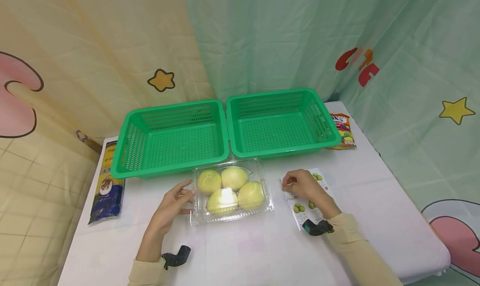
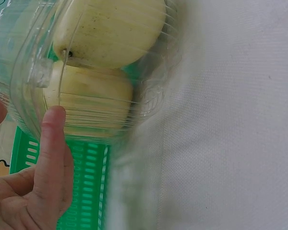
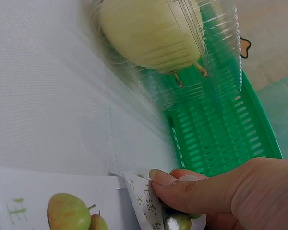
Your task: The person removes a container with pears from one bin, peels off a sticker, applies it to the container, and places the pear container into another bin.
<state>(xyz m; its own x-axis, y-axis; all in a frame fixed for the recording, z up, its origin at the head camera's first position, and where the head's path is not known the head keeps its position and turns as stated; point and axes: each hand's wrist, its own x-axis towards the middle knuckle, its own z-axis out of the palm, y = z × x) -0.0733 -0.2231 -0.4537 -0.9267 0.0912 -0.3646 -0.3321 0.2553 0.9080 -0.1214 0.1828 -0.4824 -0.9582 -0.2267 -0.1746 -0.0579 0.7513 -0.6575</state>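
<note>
left hand (image 1: 170, 207), fingers spread, touches the clear box (image 1: 240, 216) of fruit at nine o'clock; right hand (image 1: 305, 186), fingers curled, pinches a label (image 3: 143, 201) at three. baskets (image 1: 227, 127) border twelve; bench (image 1: 240, 257) stretches between wrists toward six.

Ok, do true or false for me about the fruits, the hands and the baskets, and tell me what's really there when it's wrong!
1. Four fruits show in the clear box. True.
2. The left basket is red. False: it is green.
3. The right hand pinches printed paper. True.
4. The left hand is inside the left basket. False: it touches the clear box.
5. The blue-and-yellow packet lies beside the left basket. True.
</note>
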